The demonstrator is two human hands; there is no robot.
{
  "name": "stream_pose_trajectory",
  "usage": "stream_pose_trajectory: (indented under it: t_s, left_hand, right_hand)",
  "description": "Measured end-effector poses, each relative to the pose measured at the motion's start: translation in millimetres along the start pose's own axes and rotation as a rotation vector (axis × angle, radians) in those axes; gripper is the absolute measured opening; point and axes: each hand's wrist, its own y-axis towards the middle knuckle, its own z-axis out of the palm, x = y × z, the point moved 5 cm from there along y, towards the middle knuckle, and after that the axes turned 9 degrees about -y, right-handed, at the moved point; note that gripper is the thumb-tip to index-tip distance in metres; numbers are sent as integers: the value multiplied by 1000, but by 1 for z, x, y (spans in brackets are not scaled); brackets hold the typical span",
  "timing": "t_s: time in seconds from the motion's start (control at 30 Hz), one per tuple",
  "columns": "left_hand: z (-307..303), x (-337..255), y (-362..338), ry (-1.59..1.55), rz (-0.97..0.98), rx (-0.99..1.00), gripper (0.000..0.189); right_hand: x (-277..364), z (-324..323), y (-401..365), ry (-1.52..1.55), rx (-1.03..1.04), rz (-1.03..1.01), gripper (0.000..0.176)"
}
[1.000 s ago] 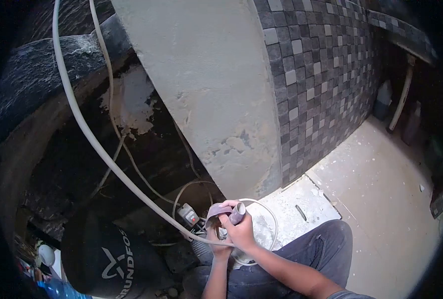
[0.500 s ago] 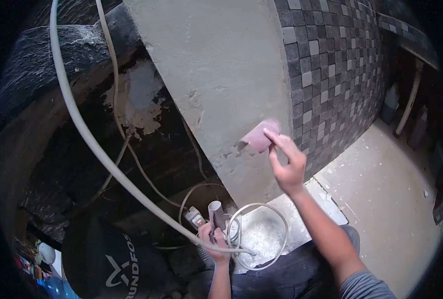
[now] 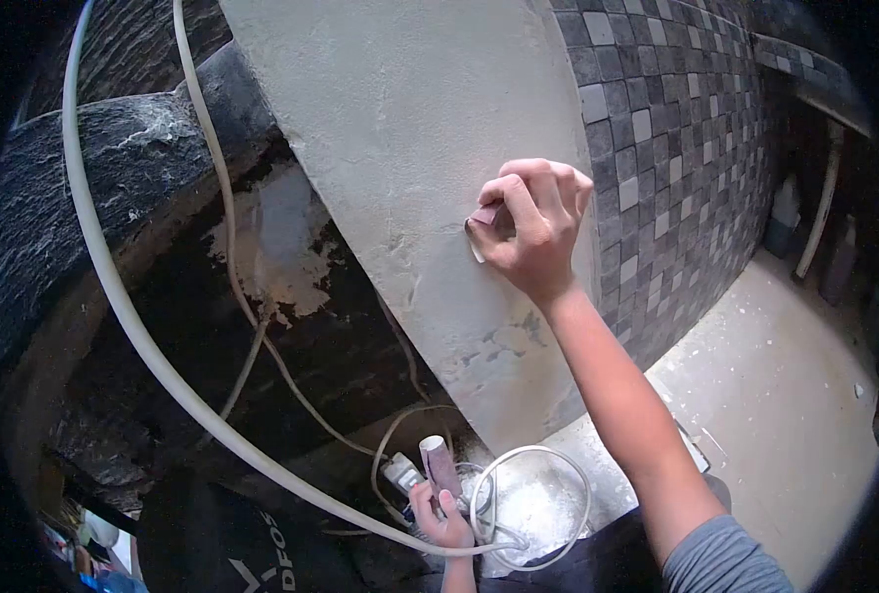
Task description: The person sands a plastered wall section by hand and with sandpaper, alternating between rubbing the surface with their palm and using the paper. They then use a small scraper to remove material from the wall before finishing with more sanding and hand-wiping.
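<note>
My right hand (image 3: 540,222) is closed around a curled piece of pinkish sandpaper (image 3: 486,214), held up against the pale plastered wall face (image 3: 410,119). The fingers hide most of that piece. Lower down, my left hand (image 3: 443,524) has its fingers around a rolled piece of sandpaper (image 3: 440,468), purplish outside with a white inner side. Beside this roll lie a white plug or socket (image 3: 400,474) and a looped pale cable (image 3: 580,484). Rough patches mark the plaster below my right hand.
A thick pale hose (image 3: 128,316) arcs across the left side. Grey mosaic tiles (image 3: 657,128) cover the wall to the right, above a dusty floor (image 3: 766,385). A dark recess with a thinner cable (image 3: 227,217) lies left, and a black lettered object (image 3: 232,544) below it.
My right hand has moved up and turned, closing its fingers over the sandpaper and bringing it against the plaster. My left hand keeps the roll. The view has shifted slightly.
</note>
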Motion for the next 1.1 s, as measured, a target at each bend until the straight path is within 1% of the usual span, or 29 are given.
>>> stream_pose_trajectory:
  t_s: [0.03, 0.1, 0.17, 0.23, 0.33, 0.37, 0.47, 0.6, 0.7, 0.77, 0.83, 0.87, 0.93, 0.97, 1.03, 1.07, 1.1]
  left_hand:
    - [0, -2, -1, 5, -15, 9, 27]
    - [-2, -4, 0, 43, 23, 26, 27]
    - [-2, -6, 2, 88, 70, 31, 29]
    - [-2, -5, 2, 88, 63, 3, 28]
    - [-3, -4, 1, 75, 43, -10, 28]
    - [-3, -4, 1, 70, 35, -9, 27]
    - [-2, -8, -1, 67, -1, 2, 26]
    - [-1, -11, -1, 52, 0, 15, 24]
    - [-2, -7, -1, 62, 21, 12, 24]
    - [-1, -8, -2, 52, 23, 3, 23]
    - [3, -9, -4, 34, 26, 4, 23]
    - [4, -10, -4, 27, 32, 12, 23]
    - [4, -7, -6, 27, 38, 15, 26]
    - [3, -5, -4, 27, 43, 14, 27]
    - [2, -8, -2, 44, 6, 6, 26]
    - [0, -9, -5, 58, -26, 7, 25]
    - [-1, -7, -6, 53, -39, 8, 29]
  right_hand:
    - [-1, 2, 2, -13, 26, -29, 21]
    - [-5, 5, 7, -37, 78, -86, 20]
    - [-6, 4, 23, -7, 16, -122, 19]
    - [-8, 1, 40, -2, -51, -177, 16]
    - [-21, 13, 40, 203, 77, -64, 15]
    - [-22, 13, 40, 225, 12, -86, 14]
    - [-22, 8, 34, 178, 76, -37, 15]
    - [-19, 9, 33, 23, 33, -18, 19]
    - [-17, 21, 12, -81, 25, -3, 20]
    - [-12, 20, -26, -98, 34, -27, 21]
    - [-7, 12, -65, -46, 80, -42, 23]
    - [-4, 7, -66, -13, 104, -32, 24]
    - [-7, 15, -46, -73, 39, -81, 24]
    - [-8, 23, -22, -100, 4, -106, 24]
    - [-16, 46, 55, -156, -271, -138, 21]
    - [-20, 54, 91, -178, -292, -135, 20]
    - [-24, 65, 120, -200, -380, -144, 19]
